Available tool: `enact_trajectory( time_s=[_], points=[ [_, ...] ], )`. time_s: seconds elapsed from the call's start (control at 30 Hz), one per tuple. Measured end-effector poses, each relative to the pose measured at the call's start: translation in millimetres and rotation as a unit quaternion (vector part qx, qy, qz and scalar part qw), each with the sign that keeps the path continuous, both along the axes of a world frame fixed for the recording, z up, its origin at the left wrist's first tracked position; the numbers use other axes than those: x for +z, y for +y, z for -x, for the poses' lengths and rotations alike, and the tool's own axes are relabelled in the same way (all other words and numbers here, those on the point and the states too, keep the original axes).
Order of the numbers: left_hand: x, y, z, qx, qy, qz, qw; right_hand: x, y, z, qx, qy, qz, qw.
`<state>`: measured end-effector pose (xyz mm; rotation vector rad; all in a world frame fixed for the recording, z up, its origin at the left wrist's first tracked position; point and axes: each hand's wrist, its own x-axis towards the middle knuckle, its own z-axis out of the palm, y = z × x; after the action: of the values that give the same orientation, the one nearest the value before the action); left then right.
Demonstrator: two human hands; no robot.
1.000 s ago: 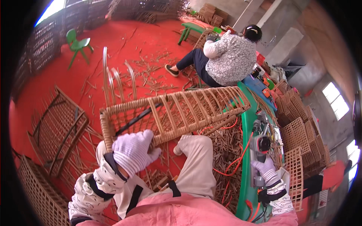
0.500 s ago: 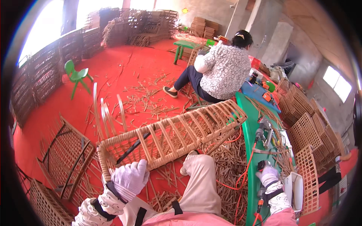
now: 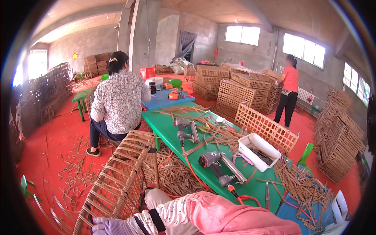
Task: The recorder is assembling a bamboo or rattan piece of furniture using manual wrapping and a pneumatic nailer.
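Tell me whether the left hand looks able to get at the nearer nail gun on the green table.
Probably not directly: the left hand rests by the wicker frame, and the person's knee and body lie between it and the nail gun.

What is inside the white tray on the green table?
The white tray holds dark strips, perhaps nail strips; its near wall hides the bottom. It lies on the green table.
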<state>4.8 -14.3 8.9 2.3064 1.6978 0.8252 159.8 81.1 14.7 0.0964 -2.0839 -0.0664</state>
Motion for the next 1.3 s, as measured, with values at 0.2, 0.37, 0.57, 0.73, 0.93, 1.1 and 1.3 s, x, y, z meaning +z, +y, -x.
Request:
enact_trajectory(
  time_s=[0.2, 0.37, 0.57, 0.73, 0.93, 1.1, 1.3],
  points=[
    [1, -8, 6, 0.045, -0.007, -0.003, 0.999, -42, 10, 20, -0.096, -0.179, 0.077, 0.976],
    [5, -13, 8, 0.039, -0.015, -0.033, 0.999, -29, 3, 22, -0.041, -0.075, 0.045, 0.995],
    [14, -12, 8, 0.042, 0.011, -0.037, 0.998, -51, -1, 33, -0.167, -0.154, 0.035, 0.973],
    [2, -9, 14, 0.054, 0.069, -0.013, 0.996, -42, -9, 29, -0.168, -0.190, 0.078, 0.964],
    [-19, 2, 22, 0.037, 0.015, 0.048, 0.998, -26, -10, 11, -0.191, -0.203, 0.168, 0.946],
    [12, -8, 11, 0.017, 0.052, 0.048, 0.997, -5, 11, -130, -0.318, 0.011, 0.199, 0.927],
    [7, -7, 17, 0.047, -0.032, 0.109, 0.992, -7, -42, -365, -0.732, -0.059, 0.430, 0.525]
  ],
)
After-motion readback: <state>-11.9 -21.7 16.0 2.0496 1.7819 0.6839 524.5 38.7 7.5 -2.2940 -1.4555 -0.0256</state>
